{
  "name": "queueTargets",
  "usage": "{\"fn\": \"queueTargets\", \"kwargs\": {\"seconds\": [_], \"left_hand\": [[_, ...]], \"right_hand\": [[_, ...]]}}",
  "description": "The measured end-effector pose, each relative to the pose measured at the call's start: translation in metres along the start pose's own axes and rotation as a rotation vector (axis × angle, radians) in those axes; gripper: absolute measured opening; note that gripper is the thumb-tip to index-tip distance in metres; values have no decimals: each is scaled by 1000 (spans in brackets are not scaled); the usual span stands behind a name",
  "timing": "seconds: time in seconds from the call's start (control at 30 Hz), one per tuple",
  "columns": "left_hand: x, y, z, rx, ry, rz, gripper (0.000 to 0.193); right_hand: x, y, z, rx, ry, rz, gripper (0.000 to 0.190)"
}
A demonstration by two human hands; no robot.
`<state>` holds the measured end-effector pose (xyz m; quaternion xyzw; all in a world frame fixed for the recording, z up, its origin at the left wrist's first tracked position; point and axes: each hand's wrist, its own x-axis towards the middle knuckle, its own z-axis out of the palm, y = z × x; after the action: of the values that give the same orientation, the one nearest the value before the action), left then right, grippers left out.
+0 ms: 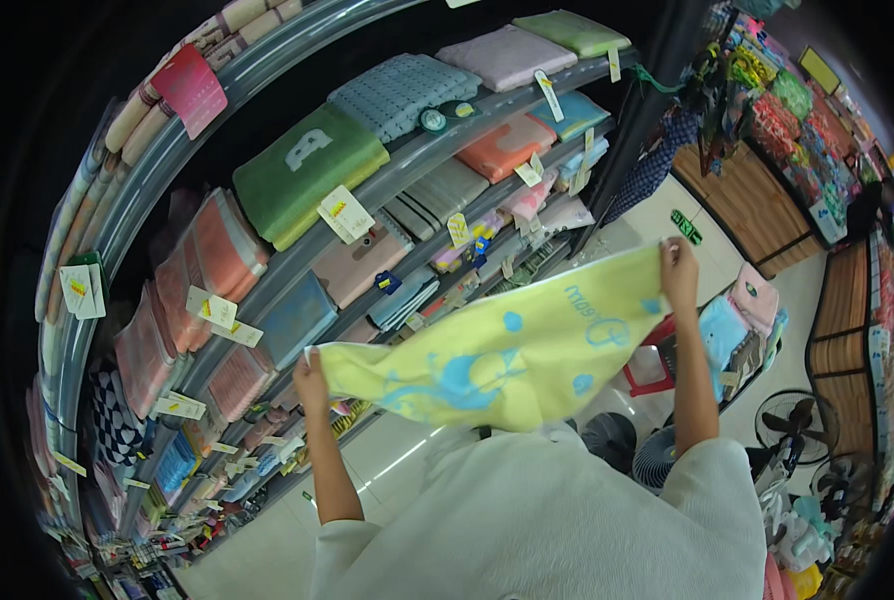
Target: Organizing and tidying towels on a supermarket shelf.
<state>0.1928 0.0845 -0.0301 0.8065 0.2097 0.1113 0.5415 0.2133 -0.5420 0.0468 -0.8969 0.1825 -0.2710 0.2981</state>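
Observation:
A yellow towel (492, 360) with light-blue printed figures and lettering hangs stretched between my two hands in front of my chest. My left hand (312, 386) pinches its left corner. At the opposite upper corner, my right hand (679, 277) grips the edge and is held farther out. The towel sags in the middle and shows soft folds toward the left. Beyond it stand shelves of folded towels, among them a green towel (308, 176) with a yellow edge and a blue-grey textured towel (402, 94).
Grey shelf rails (409, 169) with hanging paper tags curve along the left and front. A red plastic stool (649, 367) and a pile of folded towels (739, 330) stand to the right. Electric fans (796, 424) are beyond, near wooden counters (739, 202). Pale tiles (387, 465) cover the floor.

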Motion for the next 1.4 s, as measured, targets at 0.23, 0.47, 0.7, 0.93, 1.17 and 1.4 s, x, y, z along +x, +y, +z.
{"fn": "queueTargets", "kwargs": {"seconds": [0.23, 0.47, 0.7, 0.93, 1.17, 1.4], "left_hand": [[-85, 59, 99, -126, -176, 15, 29], [-148, 117, 160, -323, -435, -3, 25], [-149, 129, 161, -247, -221, 353, 19], [-154, 134, 154, -341, -252, 84, 22], [-149, 138, 144, -586, -278, -25, 23], [-144, 146, 131, -537, -445, 175, 17]], "right_hand": [[-80, -73, 48, 338, -157, 94, 17], [-168, -199, 63, 436, -555, -143, 17], [-174, -207, 77, 490, -422, -295, 15], [-182, -214, 76, 467, -398, -291, 12], [-185, -222, 76, 473, -402, -365, 10], [-177, -224, 65, 542, -462, -436, 15]]}}
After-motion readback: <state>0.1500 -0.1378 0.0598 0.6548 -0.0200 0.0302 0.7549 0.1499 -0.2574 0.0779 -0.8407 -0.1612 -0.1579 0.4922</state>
